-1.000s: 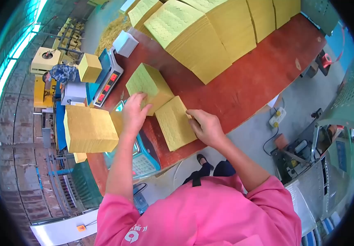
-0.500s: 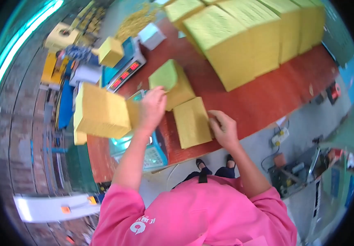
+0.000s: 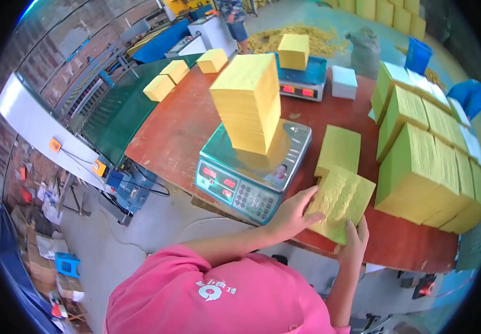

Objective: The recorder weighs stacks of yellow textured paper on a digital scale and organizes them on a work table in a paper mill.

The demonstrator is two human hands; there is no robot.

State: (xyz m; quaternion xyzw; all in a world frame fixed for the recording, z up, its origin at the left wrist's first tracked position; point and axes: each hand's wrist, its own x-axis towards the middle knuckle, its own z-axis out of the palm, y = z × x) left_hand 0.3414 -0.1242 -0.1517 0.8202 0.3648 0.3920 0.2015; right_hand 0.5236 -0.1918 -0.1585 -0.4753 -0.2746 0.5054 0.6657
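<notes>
Both my hands are on a thin stack of yellow paper (image 3: 345, 201) with an embossed top sheet. My left hand (image 3: 296, 214) grips its left side, thumb lying over the top. At the near right corner, my right hand (image 3: 355, 238) is closed on the edge. Just behind lies another yellow paper stack (image 3: 339, 149), partly covered by the held one. To the left, a tall block of yellow paper (image 3: 244, 106) stands on the pan of a teal digital scale (image 3: 237, 190) with lit red displays.
Large yellow paper blocks (image 3: 418, 167) crowd the right of the red table (image 3: 165, 139). A second scale (image 3: 301, 91) bears a yellow block, beside a white block (image 3: 344, 82). Small yellow blocks (image 3: 159, 87) sit at the far left, near a green conveyor (image 3: 112, 119). Another person (image 3: 233, 19) stands behind.
My view has swung left. My left hand has come from beside the scale's paper to the thin stack, and my right hand now grips it too. The stack appears tilted and shifted.
</notes>
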